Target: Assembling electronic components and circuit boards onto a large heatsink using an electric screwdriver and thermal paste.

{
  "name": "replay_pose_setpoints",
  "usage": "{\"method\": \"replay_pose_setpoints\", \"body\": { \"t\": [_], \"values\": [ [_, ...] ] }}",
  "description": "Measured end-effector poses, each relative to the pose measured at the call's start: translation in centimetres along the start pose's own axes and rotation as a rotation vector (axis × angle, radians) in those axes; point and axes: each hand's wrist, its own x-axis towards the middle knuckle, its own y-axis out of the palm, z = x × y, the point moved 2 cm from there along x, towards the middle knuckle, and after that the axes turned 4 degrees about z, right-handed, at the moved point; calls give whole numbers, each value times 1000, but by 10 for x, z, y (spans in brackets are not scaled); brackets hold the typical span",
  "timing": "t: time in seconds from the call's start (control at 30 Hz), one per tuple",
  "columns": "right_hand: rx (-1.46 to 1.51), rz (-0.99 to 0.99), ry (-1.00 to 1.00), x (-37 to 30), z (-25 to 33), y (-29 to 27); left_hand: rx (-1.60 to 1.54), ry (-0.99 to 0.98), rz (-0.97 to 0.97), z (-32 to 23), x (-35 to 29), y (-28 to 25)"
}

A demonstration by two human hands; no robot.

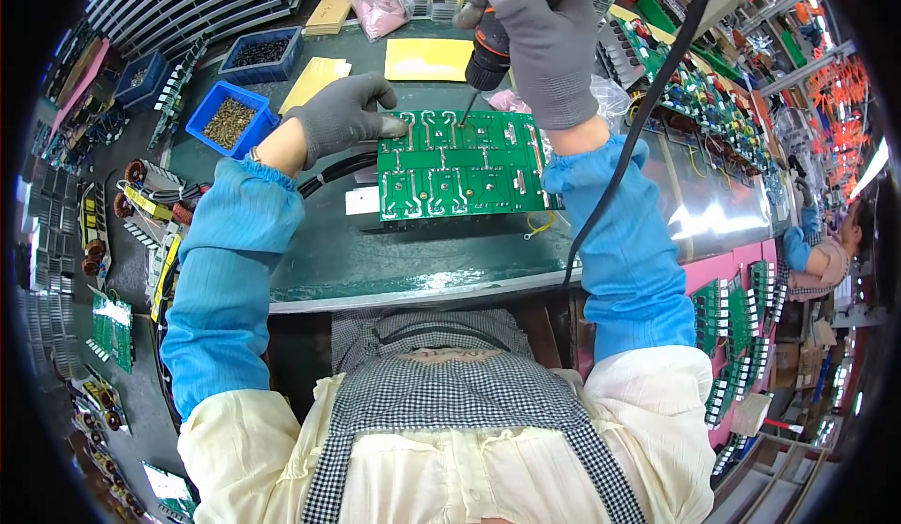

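A green circuit board [434,159] lies on the green bench top in front of me. My right hand [554,45], in a grey glove, is wrapped round a black and orange power screwdriver [489,53]. Its thin bit points down and reaches the board near the far edge. At the board's far left corner rests my gloved left hand [349,116], thumb and fingers apart, the thumb touching the board's edge. Black cables [336,171] run out from under the board's left side, beside a white label [361,201]. A small yellow wire [539,227] sticks out at the near right.
Left of the board stand a blue bin [228,119] of brass-coloured fasteners and a bin of black parts [265,56]. Yellow cards [429,59] lie beyond it. Populated boards [699,83] line the right side. A black cord [641,116] hangs across my right arm. Another person [826,252] sits at far right.
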Motion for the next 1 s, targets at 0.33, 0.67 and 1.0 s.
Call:
{"method": "replay_pose_setpoints", "body": {
  "t": [0.33, 0.67, 1.0],
  "values": [
    [183, -172, -230, -9, 25, -19, -1602, 155, -216, -3, -56, 22],
    [202, -130, -465, -53, 45, -13, -1634, 97, -8, -38, -67, 60],
    [418, 56, -444, -53, 38, -24, -1771, 115, -118, -43, -67, 65]
  ]
}}
